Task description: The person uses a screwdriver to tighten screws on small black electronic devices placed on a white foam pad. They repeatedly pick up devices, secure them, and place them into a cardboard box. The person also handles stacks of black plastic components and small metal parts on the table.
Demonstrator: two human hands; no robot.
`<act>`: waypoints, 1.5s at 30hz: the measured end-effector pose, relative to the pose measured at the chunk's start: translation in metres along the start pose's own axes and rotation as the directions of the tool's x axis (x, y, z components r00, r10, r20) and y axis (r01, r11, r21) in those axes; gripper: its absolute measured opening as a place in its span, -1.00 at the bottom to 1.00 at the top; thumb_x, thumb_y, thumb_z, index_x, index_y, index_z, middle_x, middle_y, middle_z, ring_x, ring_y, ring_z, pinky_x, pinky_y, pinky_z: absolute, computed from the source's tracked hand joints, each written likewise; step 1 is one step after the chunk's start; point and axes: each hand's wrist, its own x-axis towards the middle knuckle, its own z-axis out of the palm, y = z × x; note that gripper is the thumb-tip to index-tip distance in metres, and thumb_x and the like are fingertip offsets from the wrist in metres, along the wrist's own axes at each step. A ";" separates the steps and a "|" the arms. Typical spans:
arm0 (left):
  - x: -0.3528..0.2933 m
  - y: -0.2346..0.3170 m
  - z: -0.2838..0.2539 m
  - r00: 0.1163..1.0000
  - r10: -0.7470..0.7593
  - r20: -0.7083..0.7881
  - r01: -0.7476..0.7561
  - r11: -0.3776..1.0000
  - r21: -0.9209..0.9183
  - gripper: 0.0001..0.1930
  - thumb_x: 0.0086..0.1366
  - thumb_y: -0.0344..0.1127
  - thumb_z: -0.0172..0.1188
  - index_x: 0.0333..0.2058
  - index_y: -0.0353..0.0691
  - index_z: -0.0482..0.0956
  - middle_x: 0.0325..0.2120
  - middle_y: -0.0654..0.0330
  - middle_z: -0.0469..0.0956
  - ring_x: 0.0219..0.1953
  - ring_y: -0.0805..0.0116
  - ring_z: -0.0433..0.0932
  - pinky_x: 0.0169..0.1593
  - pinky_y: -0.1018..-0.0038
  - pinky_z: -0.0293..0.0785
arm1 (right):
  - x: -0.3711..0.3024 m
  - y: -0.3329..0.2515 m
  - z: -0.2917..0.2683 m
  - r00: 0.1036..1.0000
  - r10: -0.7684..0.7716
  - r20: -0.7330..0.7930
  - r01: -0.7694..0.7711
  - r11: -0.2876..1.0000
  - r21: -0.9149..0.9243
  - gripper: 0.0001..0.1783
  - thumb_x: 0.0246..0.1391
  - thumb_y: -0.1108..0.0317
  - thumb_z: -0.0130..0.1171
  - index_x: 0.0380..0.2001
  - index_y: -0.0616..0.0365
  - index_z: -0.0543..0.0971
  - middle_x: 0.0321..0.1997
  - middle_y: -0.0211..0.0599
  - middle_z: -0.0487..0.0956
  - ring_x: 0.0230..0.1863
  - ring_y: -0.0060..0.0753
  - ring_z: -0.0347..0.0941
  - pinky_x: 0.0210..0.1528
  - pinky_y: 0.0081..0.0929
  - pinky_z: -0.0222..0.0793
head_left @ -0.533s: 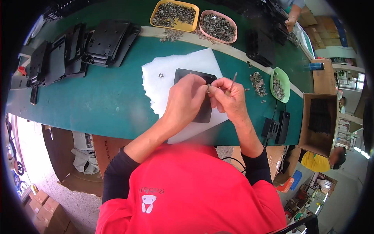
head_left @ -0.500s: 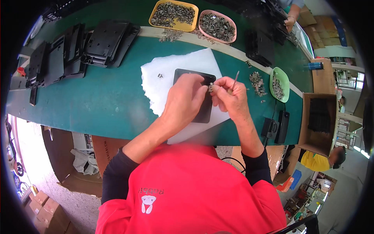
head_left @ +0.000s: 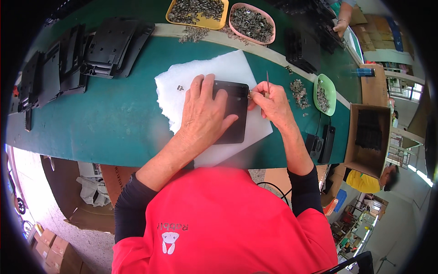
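A black plastic panel (head_left: 236, 119) lies on a white foam sheet (head_left: 171, 77) in front of me. My left hand (head_left: 203, 108) rests across the panel's left part, fingers stretched out and thumb over its face. At the panel's upper right corner, my right hand (head_left: 274, 105) pinches a small metal clip (head_left: 249, 95) against the edge; the fingertips partly cover it. A thin, pointed rod-like tool (head_left: 268, 78) sticks up from between the right fingers. Another small metal clip (head_left: 180, 88) sits loose on the foam, left of the panel.
Yellow (head_left: 219, 23) and pink (head_left: 273, 34) trays of small metal parts stand at the back. A green tray (head_left: 333, 102) and a loose parts pile (head_left: 299, 93) lie right. Black housings (head_left: 109, 43) stack left. A cardboard box (head_left: 349, 157) adjoins the right edge. A co-worker's hand (head_left: 340, 27) is far right.
My left hand has drawn back from the clip and spread over the panel's left side. My right hand has brought the clip to the panel's upper right edge. The view has shifted slightly.
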 end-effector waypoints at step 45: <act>0.002 0.002 0.005 0.998 -0.015 -0.063 0.017 0.999 0.029 -0.45 -0.20 -0.22 0.55 -0.24 -0.29 0.51 -0.01 -0.12 0.34 0.05 -0.15 0.28 0.10 0.08 0.30 | 0.006 -0.010 0.008 0.992 0.126 0.019 -0.127 0.988 0.090 -0.77 0.07 0.33 0.21 -0.26 0.26 0.55 -0.51 -0.38 0.58 -0.62 -0.59 0.51 -0.74 -0.64 0.22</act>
